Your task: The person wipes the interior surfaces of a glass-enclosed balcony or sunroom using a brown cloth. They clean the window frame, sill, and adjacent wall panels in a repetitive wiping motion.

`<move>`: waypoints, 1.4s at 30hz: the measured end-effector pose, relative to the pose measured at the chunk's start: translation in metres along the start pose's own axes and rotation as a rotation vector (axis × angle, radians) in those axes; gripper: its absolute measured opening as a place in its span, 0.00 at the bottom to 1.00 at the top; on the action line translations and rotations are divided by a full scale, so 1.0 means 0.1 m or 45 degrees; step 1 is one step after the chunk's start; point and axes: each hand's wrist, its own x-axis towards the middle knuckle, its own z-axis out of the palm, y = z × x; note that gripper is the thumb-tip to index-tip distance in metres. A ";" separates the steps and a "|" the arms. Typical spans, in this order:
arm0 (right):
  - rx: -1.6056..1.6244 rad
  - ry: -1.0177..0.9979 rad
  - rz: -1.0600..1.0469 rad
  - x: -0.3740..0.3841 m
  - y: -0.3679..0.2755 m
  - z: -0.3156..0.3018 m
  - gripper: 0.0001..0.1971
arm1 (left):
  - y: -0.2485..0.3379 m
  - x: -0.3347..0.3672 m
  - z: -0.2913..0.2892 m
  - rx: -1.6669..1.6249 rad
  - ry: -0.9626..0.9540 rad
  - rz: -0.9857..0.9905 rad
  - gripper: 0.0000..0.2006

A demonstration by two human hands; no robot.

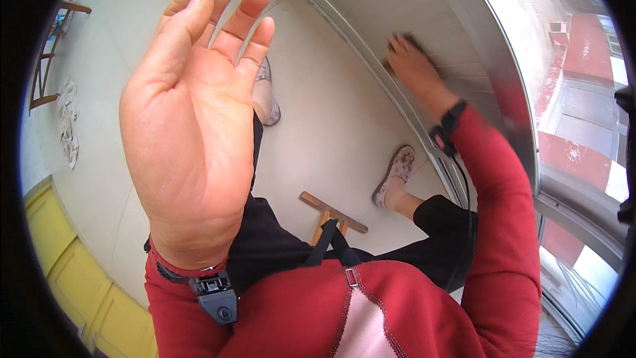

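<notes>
My left hand (192, 113) is raised close in front of me, palm showing and fingers stretched out, holding nothing. A black strap with a small camera-like device (218, 301) sits around its wrist. My right hand (412, 69) reaches forward to the metal panel (457, 20) on the right, its fingers curled and blurred by motion. A small dark object (419, 45) shows on both sides of that hand, between it and the panel; its kind is too smeared to tell. A black device (442, 140) with a cable is strapped to my right wrist.
A wooden stool (334, 212) stands between my legs on the pale tiled floor (318, 139). Yellow cabinet doors (79, 272) are at the lower left. A wooden rack (46, 66) and a crumpled white cloth (68, 122) lie farther left. A window (583, 106) runs along the right.
</notes>
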 end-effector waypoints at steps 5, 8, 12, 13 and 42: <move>-0.474 0.324 -0.138 1.14 0.15 -0.14 0.20 | -0.17 0.01 0.09 0.000 -0.248 0.093 0.20; -0.507 0.236 -0.131 0.95 -0.01 0.41 0.20 | -0.18 0.02 0.15 0.138 -0.286 0.110 0.20; -0.003 -0.246 -0.146 -0.50 -0.28 1.29 0.15 | -0.15 -0.01 0.15 0.097 0.120 -0.022 0.21; 0.132 -0.235 -0.178 -0.87 -0.30 1.40 0.13 | -0.12 -0.02 0.15 0.098 0.141 -0.030 0.21; -0.619 -0.187 -0.376 -0.74 0.21 -1.87 0.05 | -0.48 0.06 0.52 0.136 0.336 -0.178 0.11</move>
